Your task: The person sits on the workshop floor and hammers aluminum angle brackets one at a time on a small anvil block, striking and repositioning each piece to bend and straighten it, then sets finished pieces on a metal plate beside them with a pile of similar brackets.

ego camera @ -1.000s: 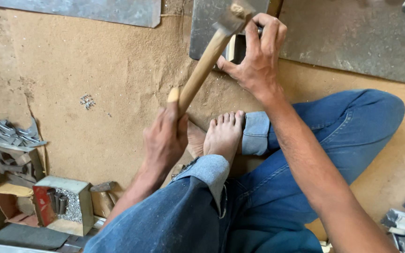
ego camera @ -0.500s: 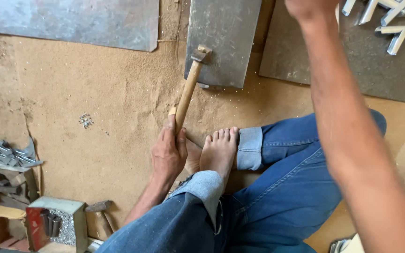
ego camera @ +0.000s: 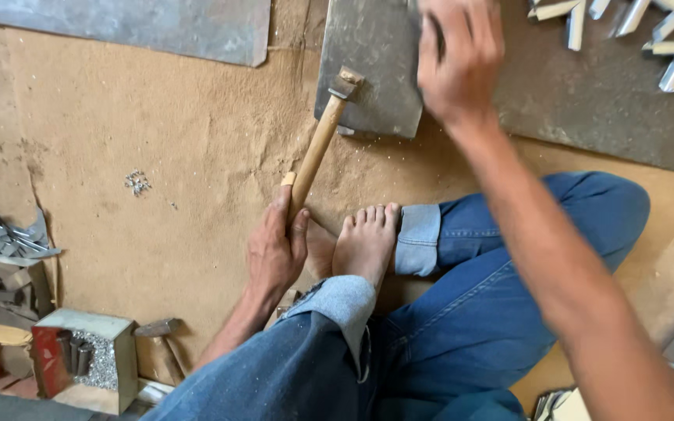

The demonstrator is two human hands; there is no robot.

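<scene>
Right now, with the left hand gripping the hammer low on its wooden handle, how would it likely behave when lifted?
The hammer is probably head-heavy: its metal head sits far from the left hand, whose grip is near the handle's end. The straight wooden handle looks stiff. Lying on the grey metal plate, it seems unlikely to roll.

Left hand (ego camera: pixel 276 251) clenched low; right hand (ego camera: pixel 459 61) stretched forward, fingers curled.

Two hammers (ego camera: pixel 321 140), three metal sheets (ego camera: pixel 372 70)
</scene>
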